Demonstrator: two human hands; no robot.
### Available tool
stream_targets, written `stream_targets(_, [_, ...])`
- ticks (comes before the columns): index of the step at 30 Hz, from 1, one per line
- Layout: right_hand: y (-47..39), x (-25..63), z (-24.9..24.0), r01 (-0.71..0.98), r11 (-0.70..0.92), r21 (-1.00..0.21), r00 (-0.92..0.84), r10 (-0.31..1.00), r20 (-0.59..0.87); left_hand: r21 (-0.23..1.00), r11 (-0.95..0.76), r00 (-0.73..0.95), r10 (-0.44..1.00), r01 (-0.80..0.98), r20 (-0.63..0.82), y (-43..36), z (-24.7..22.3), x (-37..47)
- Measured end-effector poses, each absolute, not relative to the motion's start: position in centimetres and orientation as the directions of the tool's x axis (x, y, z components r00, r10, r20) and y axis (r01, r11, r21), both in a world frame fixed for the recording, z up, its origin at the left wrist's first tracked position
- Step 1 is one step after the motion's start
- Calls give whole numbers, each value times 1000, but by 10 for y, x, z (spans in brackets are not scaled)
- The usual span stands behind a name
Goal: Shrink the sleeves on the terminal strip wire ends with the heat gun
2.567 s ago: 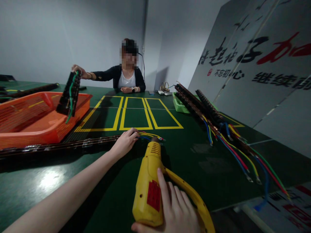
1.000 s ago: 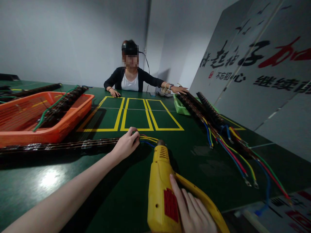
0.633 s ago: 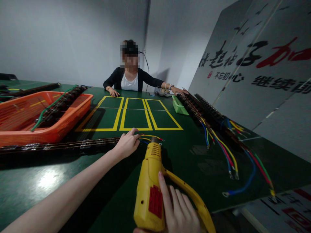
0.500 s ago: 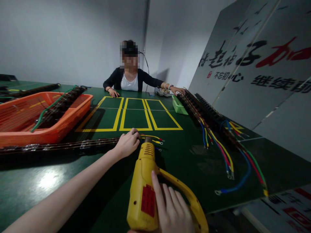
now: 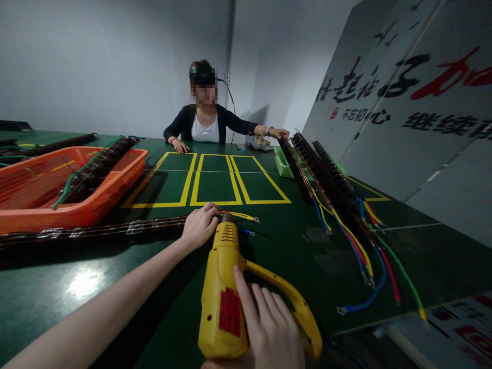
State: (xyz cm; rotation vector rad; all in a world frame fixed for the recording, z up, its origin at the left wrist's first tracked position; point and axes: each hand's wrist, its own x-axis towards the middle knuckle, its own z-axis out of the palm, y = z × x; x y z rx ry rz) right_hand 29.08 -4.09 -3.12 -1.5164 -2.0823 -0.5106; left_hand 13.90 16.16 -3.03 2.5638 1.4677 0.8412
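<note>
My right hand (image 5: pixel 271 323) is wrapped round a yellow heat gun (image 5: pixel 220 277) with a red label, its index finger along the body. The metal nozzle points away from me, close by the fingers of my left hand (image 5: pixel 200 225). That hand is closed at the end of a long dark bar assembly (image 5: pixel 154 225) lying on the table, where its wires come out. Yellow wires (image 5: pixel 242 216) with ring terminals stick out to the right past my fingers, and a blue wire (image 5: pixel 246 232) lies just below them. Exactly what my left fingers pinch is hidden.
An orange basket (image 5: pixel 126 179) with another bar assembly stands at left. Across the green table (image 5: pixel 277 266), a person (image 5: pixel 203 125) reaches to several bar assemblies (image 5: pixel 319 169) with coloured wires at right, beside a green basket (image 5: pixel 282 164). Yellow tape rectangles mark the tabletop.
The heat gun has shifted slightly left, its nozzle nearer my left fingers. Across the table, the person's hand has moved one bar assembly slightly left, apart from the others.
</note>
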Motion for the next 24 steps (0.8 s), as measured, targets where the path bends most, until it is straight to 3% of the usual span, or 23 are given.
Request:
stream_targets(5, [-42,305,-30,947,320,30,-269,739,617,305,-550,396,804,777,443,161,-31,137])
stream_targets(16, [-50,332,-27,930,289,227,-365,669,647,305,-539,402,819,785,410,159,-29,138])
stream_targets(24, [-55,326,-46,974,167,150,-225,729,647,319,-542,402,818,777,411,159,-29,139])
